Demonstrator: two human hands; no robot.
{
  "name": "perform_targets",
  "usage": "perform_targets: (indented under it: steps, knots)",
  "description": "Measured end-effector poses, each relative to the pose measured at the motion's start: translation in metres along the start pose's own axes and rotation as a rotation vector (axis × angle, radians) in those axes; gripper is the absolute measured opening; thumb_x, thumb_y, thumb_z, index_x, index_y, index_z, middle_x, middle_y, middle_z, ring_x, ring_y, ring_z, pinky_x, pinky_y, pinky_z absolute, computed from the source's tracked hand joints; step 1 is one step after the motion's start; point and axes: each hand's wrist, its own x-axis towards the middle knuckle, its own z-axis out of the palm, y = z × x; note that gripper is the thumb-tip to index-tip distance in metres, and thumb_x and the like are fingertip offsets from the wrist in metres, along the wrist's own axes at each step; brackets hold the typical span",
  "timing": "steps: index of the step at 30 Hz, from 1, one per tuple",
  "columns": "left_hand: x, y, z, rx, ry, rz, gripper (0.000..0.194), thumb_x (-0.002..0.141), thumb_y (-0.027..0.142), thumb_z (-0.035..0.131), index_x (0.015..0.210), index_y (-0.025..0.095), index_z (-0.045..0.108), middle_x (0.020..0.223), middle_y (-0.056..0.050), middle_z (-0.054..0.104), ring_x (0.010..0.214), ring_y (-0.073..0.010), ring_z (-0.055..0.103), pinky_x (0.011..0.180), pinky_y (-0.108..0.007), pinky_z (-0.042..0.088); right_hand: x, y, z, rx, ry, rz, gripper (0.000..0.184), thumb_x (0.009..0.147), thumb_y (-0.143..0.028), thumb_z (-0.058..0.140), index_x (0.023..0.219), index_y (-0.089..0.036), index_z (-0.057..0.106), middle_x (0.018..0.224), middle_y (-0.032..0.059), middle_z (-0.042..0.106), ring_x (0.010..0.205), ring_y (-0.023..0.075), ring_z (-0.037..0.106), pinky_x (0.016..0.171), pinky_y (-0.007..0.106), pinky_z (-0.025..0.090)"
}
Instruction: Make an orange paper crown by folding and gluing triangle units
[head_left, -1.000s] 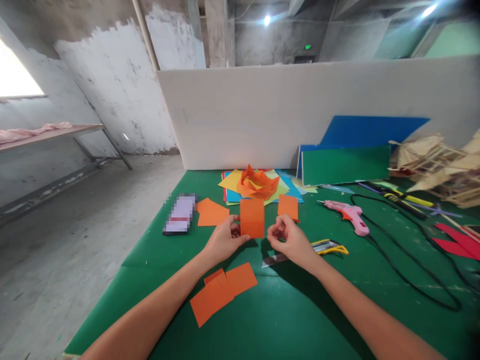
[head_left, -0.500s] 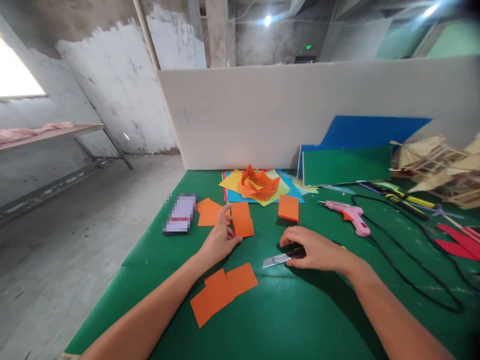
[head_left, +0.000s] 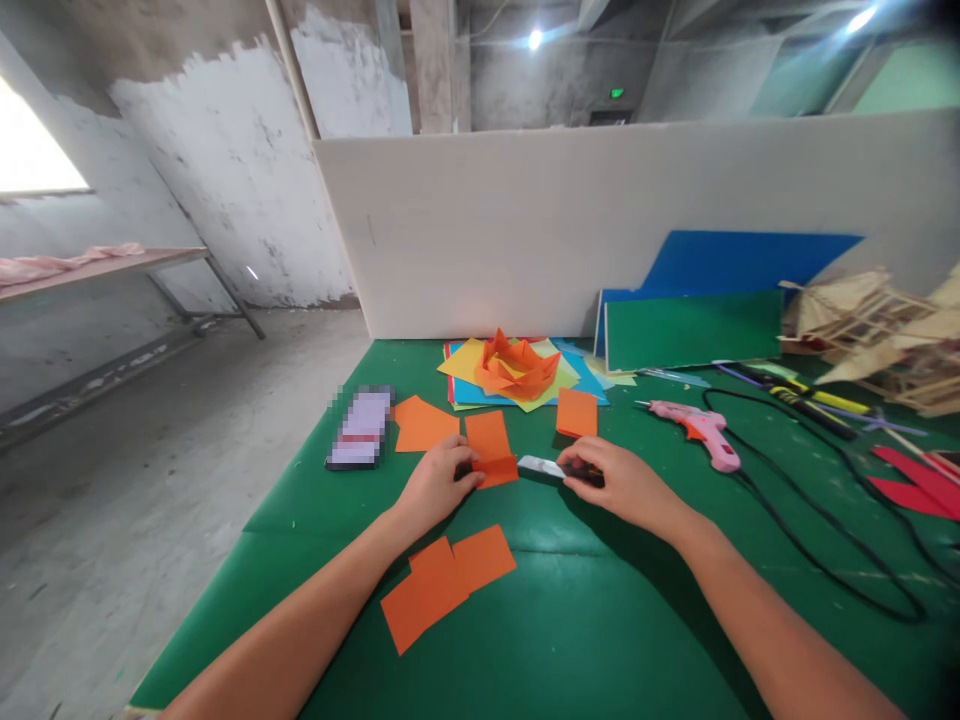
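Note:
My left hand [head_left: 444, 476] pinches the lower left edge of a folded orange paper [head_left: 489, 440], thumb and fingers closed on it. In my right hand [head_left: 611, 475] is a utility knife [head_left: 541, 466], its blade pointing left. The blade tip is right beside the paper's lower right edge; I cannot tell whether they touch. Nearer to me lie overlapping orange paper pieces [head_left: 439, 590]. Another orange sheet [head_left: 420, 424] rests beyond my left hand, and a small folded orange stack [head_left: 577, 413] stands beyond the right one.
An orange folded-paper ring [head_left: 517, 370] sits on coloured sheets [head_left: 454, 395] at the back. A phone [head_left: 362, 428] lies at left. On the right are a pink glue gun [head_left: 694, 430] with its black cord, red strips [head_left: 915, 490] and a wooden ship model [head_left: 885, 330].
My right hand has lifted the knife up and away from me, bringing its blade to the paper. My left hand has closed on the folded paper, which has shifted slightly right and turned.

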Motion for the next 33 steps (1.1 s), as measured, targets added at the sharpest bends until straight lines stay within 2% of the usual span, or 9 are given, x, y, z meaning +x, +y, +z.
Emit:
perform_targets:
  steps: [3, 8, 15, 19, 23, 26, 29, 31, 33]
  knots:
    - [0.0, 0.0, 0.0, -0.016, -0.013, 0.012, 0.003, 0.075, 0.019, 0.062, 0.075, 0.02, 0.064, 0.103, -0.003, 0.057, 0.085, -0.0182, 0.059, 0.076, -0.031, 0.049, 0.001, 0.001, 0.002, -0.004, 0.046, 0.011, 0.016, 0.083, -0.025, 0.054, 0.096, -0.024, 0.063, 0.09, 0.0046, 0.062, 0.072, 0.0174, 0.057, 0.066, 0.031, 0.044]
    - [0.0, 0.005, 0.002, -0.024, 0.013, 0.006, 0.001, 0.072, 0.02, 0.066, 0.071, 0.02, 0.066, 0.116, -0.006, 0.054, 0.101, -0.024, 0.057, 0.087, -0.038, 0.047, 0.004, -0.004, 0.009, 0.002, -0.021, -0.052, 0.017, 0.084, -0.023, 0.054, 0.098, -0.026, 0.064, 0.093, 0.005, 0.061, 0.079, 0.0191, 0.058, 0.069, 0.032, 0.045]
    - [0.0, 0.008, 0.003, -0.08, -0.068, 0.058, 0.004, 0.075, 0.022, 0.064, 0.075, 0.019, 0.063, 0.09, -0.003, 0.062, 0.073, -0.0151, 0.057, 0.07, -0.029, 0.047, 0.005, -0.012, 0.014, -0.014, -0.084, -0.101, 0.022, 0.082, -0.032, 0.063, 0.103, -0.027, 0.065, 0.094, 0.005, 0.063, 0.088, 0.0221, 0.056, 0.075, 0.034, 0.045]
    - [0.0, 0.009, 0.003, -0.077, -0.069, 0.052, 0.006, 0.075, 0.023, 0.063, 0.072, 0.018, 0.061, 0.079, -0.002, 0.062, 0.067, -0.0141, 0.056, 0.063, -0.026, 0.045, 0.002, -0.009, 0.005, -0.012, -0.116, -0.074, 0.024, 0.082, -0.035, 0.062, 0.105, -0.028, 0.066, 0.099, 0.0053, 0.063, 0.09, 0.0221, 0.057, 0.077, 0.034, 0.046]
    - [-0.002, 0.009, 0.004, -0.058, -0.059, 0.026, 0.006, 0.074, 0.023, 0.065, 0.075, 0.018, 0.062, 0.074, -0.001, 0.06, 0.064, -0.0139, 0.056, 0.061, -0.025, 0.045, -0.003, -0.003, -0.004, -0.013, -0.155, -0.068, 0.024, 0.085, -0.028, 0.056, 0.107, -0.029, 0.066, 0.103, 0.0053, 0.062, 0.093, 0.0219, 0.057, 0.077, 0.034, 0.047]
    - [-0.004, 0.01, 0.005, -0.045, -0.049, 0.004, 0.023, 0.074, 0.022, 0.066, 0.097, 0.021, 0.063, 0.086, -0.002, 0.063, 0.069, -0.0152, 0.059, 0.067, -0.028, 0.05, -0.003, 0.001, -0.005, 0.003, -0.16, -0.076, 0.025, 0.086, -0.025, 0.054, 0.107, -0.029, 0.067, 0.102, 0.0056, 0.063, 0.093, 0.0222, 0.057, 0.078, 0.035, 0.047]
    - [-0.004, 0.012, 0.004, -0.016, -0.039, 0.117, 0.043, 0.076, 0.017, 0.063, 0.118, 0.027, 0.056, 0.118, -0.005, 0.058, 0.102, -0.0213, 0.059, 0.09, -0.035, 0.047, -0.001, 0.003, -0.002, 0.008, -0.162, -0.082, 0.026, 0.086, -0.025, 0.054, 0.108, -0.03, 0.068, 0.1, 0.0058, 0.063, 0.094, 0.0227, 0.057, 0.08, 0.036, 0.047]
    - [-0.004, 0.011, 0.004, -0.017, -0.07, 0.218, 0.038, 0.082, 0.015, 0.056, 0.117, 0.028, 0.059, 0.128, -0.005, 0.053, 0.116, -0.0227, 0.052, 0.1, -0.038, 0.042, 0.0, 0.004, -0.001, 0.01, -0.16, -0.086, 0.027, 0.086, -0.025, 0.054, 0.109, -0.031, 0.068, 0.1, 0.006, 0.062, 0.094, 0.0228, 0.057, 0.081, 0.037, 0.046]
    - [-0.003, 0.009, 0.005, -0.04, -0.121, 0.262, 0.03, 0.088, 0.015, 0.048, 0.11, 0.027, 0.064, 0.128, -0.005, 0.054, 0.116, -0.0221, 0.053, 0.101, -0.038, 0.042, 0.001, 0.004, 0.001, 0.013, -0.159, -0.087, 0.028, 0.087, -0.025, 0.054, 0.11, -0.031, 0.068, 0.101, 0.006, 0.061, 0.094, 0.0227, 0.057, 0.082, 0.037, 0.046]
